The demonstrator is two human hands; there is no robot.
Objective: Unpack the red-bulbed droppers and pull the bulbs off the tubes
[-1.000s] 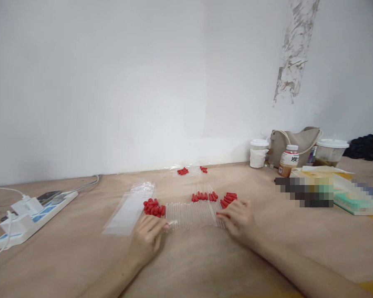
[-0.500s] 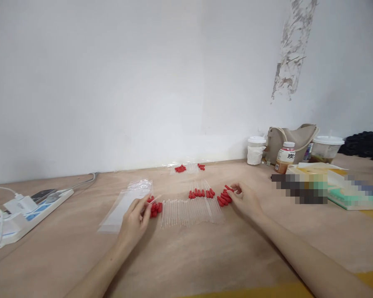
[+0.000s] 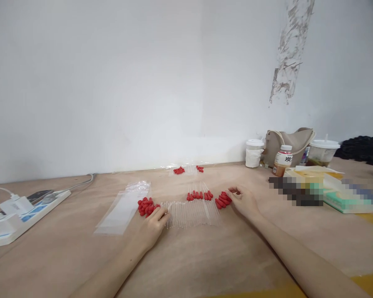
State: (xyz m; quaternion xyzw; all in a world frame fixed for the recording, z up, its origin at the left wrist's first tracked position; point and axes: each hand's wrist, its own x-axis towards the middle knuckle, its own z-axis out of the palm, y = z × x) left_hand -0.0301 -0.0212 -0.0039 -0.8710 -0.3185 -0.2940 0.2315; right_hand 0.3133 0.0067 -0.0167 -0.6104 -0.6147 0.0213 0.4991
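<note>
A row of thin clear tubes (image 3: 191,214) lies side by side on the brown table covering. My left hand (image 3: 155,225) is at the row's left end, its fingers closed on a tube there; the fingertips are partly hidden. Just behind it is a pile of red rubber bulbs (image 3: 145,205). At the right, my right hand (image 3: 245,201) pinches a red bulb (image 3: 228,194) at the edge of a smaller group of red bulbs (image 3: 222,201). Several tubes with red bulbs on their ends (image 3: 199,195) lie behind the row.
Clear plastic bags (image 3: 121,211) lie to the left, beyond them a power strip (image 3: 34,217) with chargers. Bagged red bulbs (image 3: 179,170) sit by the wall. At right stand a lidded cup (image 3: 254,155), a bottle (image 3: 282,162), a grey bag (image 3: 290,138) and a green-and-white box (image 3: 342,198).
My left hand has moved right and down, from above the red pile to the end of the tube row. My right hand has lowered slightly with the red bulb against the group.
</note>
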